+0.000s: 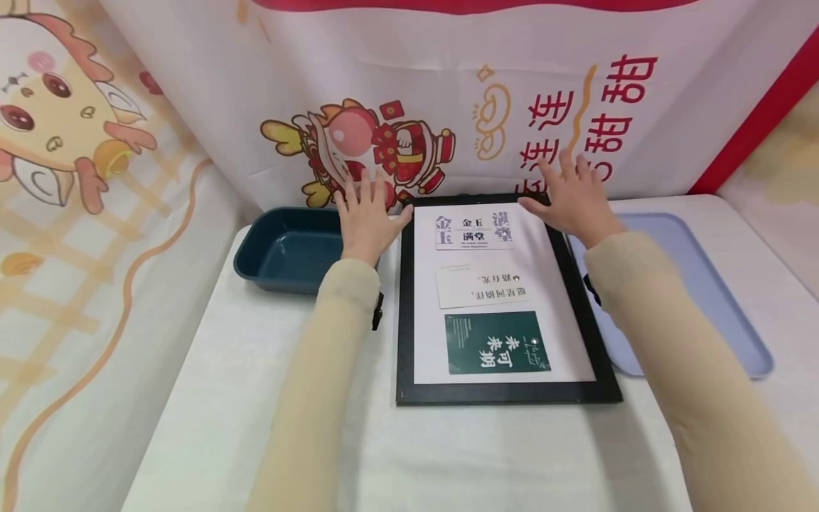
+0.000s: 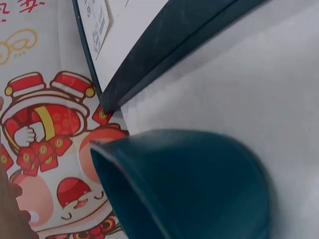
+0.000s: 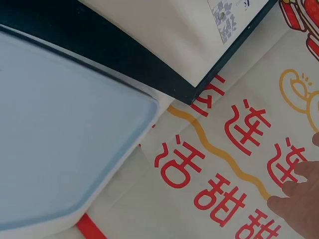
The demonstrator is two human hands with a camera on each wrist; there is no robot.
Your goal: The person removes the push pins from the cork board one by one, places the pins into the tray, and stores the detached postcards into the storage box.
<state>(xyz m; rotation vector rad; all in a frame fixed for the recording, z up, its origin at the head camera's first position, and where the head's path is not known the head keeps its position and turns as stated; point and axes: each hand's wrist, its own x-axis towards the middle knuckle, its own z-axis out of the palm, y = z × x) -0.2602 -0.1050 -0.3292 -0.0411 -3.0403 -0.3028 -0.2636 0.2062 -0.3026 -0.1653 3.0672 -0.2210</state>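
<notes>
A black picture frame lies on the table with a white backing sheet. Three cards are on it in a column: a white card with purple print, a cream card and a dark green card. My left hand is held with fingers spread near the frame's far left corner, above the edge of a dark blue basin. Over by the far right corner, my right hand has its fingers spread too. Neither hand holds anything.
A pale blue tray lies right of the frame, under my right forearm. Behind the table hangs a white cloth with red characters and cartoon prints. A patterned cloth hangs at the left.
</notes>
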